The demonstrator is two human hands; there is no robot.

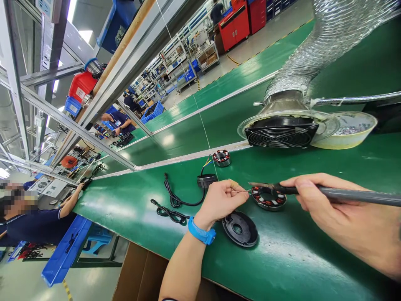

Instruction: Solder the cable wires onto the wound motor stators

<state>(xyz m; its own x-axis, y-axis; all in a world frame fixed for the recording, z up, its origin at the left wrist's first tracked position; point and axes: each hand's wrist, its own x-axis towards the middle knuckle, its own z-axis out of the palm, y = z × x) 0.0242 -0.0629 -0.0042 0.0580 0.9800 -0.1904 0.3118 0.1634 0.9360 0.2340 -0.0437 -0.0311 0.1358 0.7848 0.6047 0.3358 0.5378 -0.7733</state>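
My right hand (332, 205) grips a grey-handled soldering iron (354, 194), its tip over a round motor stator with copper windings and red parts (268, 198). My left hand (219, 201), with a blue wristband (202, 230), pinches a thin wire or solder strand (240, 191) close to that stator. Below my left hand lies a black round plastic housing (239, 228). A second stator (221, 158) sits farther up the bench, near a black round part with coloured wires (206, 180). Coiled black cables (171, 211) lie to the left.
The green workbench (300, 251) runs diagonally. A foil fume duct with a grilled fan (281, 131) stands at the far right, beside a cream bowl of small parts (347, 129). A co-worker (34, 219) sits at the left by a blue tray (65, 251).
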